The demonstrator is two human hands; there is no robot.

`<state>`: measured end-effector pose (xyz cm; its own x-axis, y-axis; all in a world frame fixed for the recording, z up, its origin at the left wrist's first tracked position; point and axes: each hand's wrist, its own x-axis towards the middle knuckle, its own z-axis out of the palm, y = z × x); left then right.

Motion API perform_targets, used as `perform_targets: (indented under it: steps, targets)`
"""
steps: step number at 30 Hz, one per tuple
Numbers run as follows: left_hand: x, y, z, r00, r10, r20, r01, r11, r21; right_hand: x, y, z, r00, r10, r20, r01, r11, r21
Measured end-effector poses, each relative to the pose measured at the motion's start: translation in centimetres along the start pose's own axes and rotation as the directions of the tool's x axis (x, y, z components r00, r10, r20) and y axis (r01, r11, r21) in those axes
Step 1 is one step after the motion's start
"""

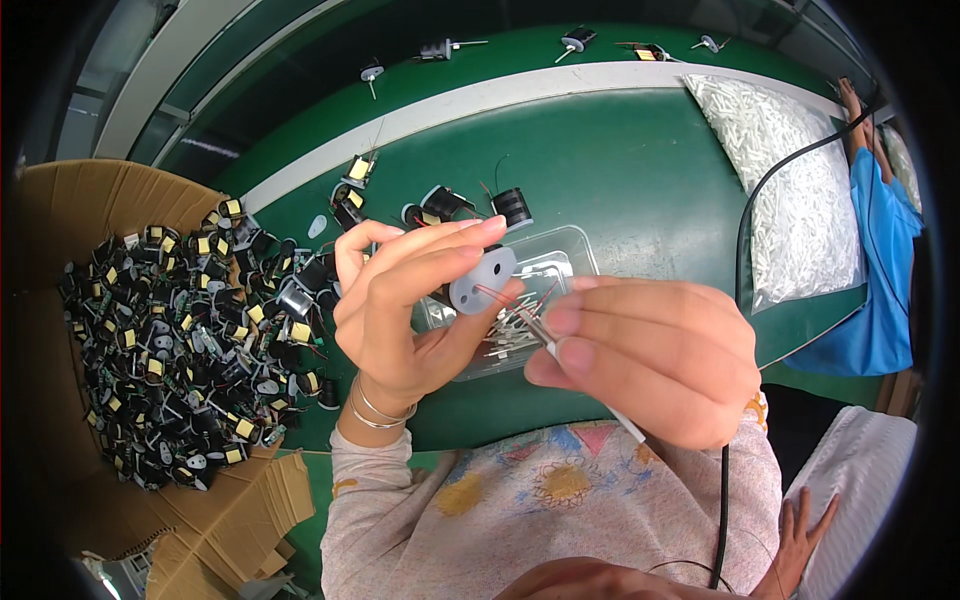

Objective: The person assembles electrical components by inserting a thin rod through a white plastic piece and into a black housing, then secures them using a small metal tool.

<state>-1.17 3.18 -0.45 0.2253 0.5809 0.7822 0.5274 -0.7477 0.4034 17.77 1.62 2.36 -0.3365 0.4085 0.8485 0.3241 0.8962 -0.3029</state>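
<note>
My left hand [400, 300] is closed on a small component with an oval, translucent white end plate [483, 281]; the rest of its body is mostly hidden by my fingers. Thin red wires [497, 297] run from the plate toward my right hand [660, 350]. That hand pinches a slim rod [625, 422] with a white lower end, its upper part meeting the wires; whether it grips them too is hard to see. Under both hands sits a clear plastic tray [575, 243] holding many small white pieces [512, 333].
A cardboard box [60, 190] heaped with black components [170, 350] stands at left. Several similar components [440, 203] lie behind my hands on the green table [630, 150]. A bag of white tubes [780, 190] rests at right, crossed by a black cable [742, 240]. Other people are at right.
</note>
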Motion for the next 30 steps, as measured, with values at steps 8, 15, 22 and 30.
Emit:
perform_targets:
  steps: [8,15,22,30]
  targets:
    - [0.1,0.0,0.0,1.000,0.000,0.009,0.000,1.000,0.005,0.1,0.3,-0.4,0.998,0.037,0.053,-0.040,0.996,0.073]
    - [0.2,0.1,-0.1,1.000,-0.004,0.023,0.004,1.000,-0.025,0.0,0.6,-0.2,1.000,0.022,-0.005,-0.022,0.995,0.097]
    - [0.2,0.1,-0.1,0.999,-0.002,0.037,0.003,1.000,-0.029,0.0,1.7,-0.1,1.000,-0.018,0.010,0.017,0.993,0.117]
    - [0.3,0.0,-0.1,0.999,0.022,0.038,-0.022,1.000,-0.009,0.2,1.5,-0.5,0.997,0.075,0.013,-0.076,0.990,0.116]
